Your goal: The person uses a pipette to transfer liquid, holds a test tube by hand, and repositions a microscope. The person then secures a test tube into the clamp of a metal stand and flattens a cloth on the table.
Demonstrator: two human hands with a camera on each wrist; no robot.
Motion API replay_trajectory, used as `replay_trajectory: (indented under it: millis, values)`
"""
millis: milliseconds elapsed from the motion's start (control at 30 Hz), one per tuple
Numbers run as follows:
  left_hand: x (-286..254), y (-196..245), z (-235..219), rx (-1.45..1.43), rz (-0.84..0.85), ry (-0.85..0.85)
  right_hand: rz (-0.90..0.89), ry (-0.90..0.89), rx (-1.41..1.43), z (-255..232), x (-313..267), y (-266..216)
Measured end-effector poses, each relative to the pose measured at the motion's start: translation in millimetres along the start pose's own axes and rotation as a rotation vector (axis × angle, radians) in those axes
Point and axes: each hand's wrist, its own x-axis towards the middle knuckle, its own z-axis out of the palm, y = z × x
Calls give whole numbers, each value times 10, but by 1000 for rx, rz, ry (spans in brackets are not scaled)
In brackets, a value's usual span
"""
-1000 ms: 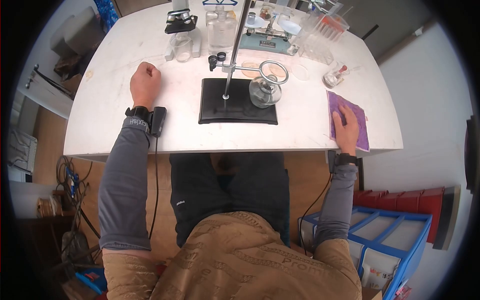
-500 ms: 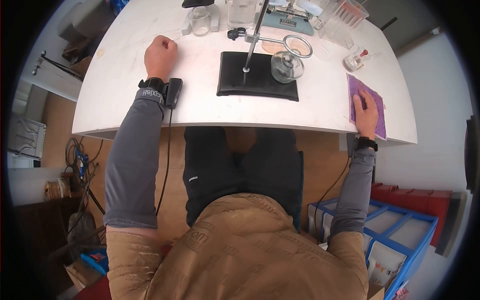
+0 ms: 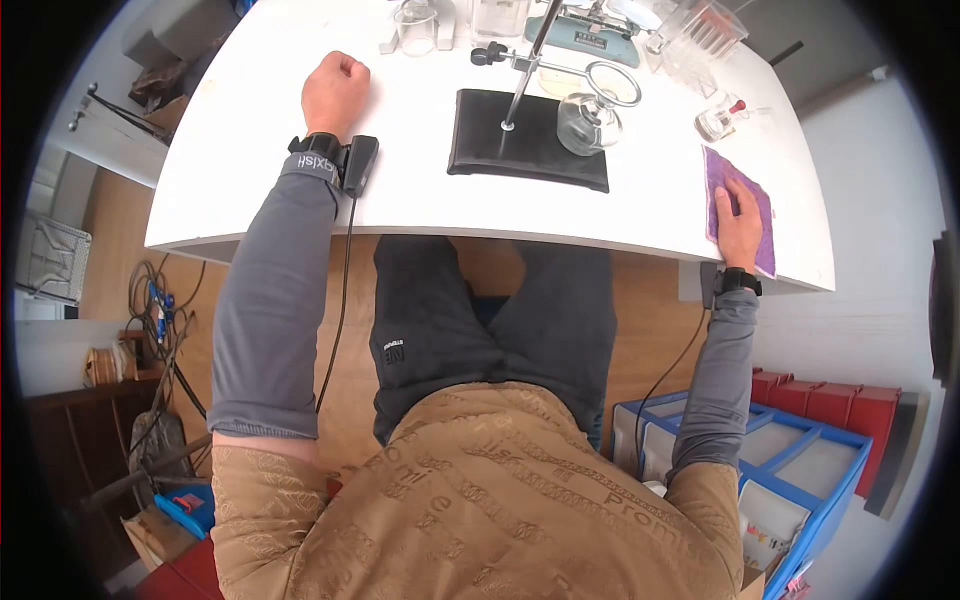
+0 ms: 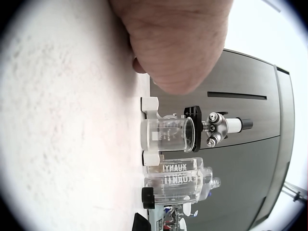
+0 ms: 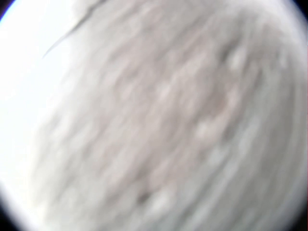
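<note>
My left hand (image 3: 336,95) rests on the white table left of the ring stand, its fingers curled into a fist with nothing visible in it. In the left wrist view that hand (image 4: 178,43) fills the top. A purple cloth (image 3: 718,172) lies near the table's right end, and on it sits my right hand (image 3: 740,228), fingers relaxed and slightly spread. Between the hands stands the ring stand's black base (image 3: 480,138), with a glass flask (image 3: 588,132) beneath its metal ring. The right wrist view is only a pale blur.
A glass beaker (image 4: 166,134) stands before a microscope (image 4: 216,129), beyond my left hand. Clear bottles (image 4: 180,185) are beside them. At the back are a teal balance (image 3: 590,38) and a clear rack (image 3: 700,35). A small glass vessel with a red bulb (image 3: 713,122) lies beyond the cloth.
The head view has shifted, so the table and everything on it sit higher and further right. Both hands keep their places, the left curled on the table, the right on the cloth.
</note>
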Motion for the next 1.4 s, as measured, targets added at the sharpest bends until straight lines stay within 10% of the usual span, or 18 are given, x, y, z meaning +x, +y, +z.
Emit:
replay_trajectory:
  millis: [1400]
  values:
    - [4,-9,19,-23,-26,-8,-61,39,-37,18,-6,26]
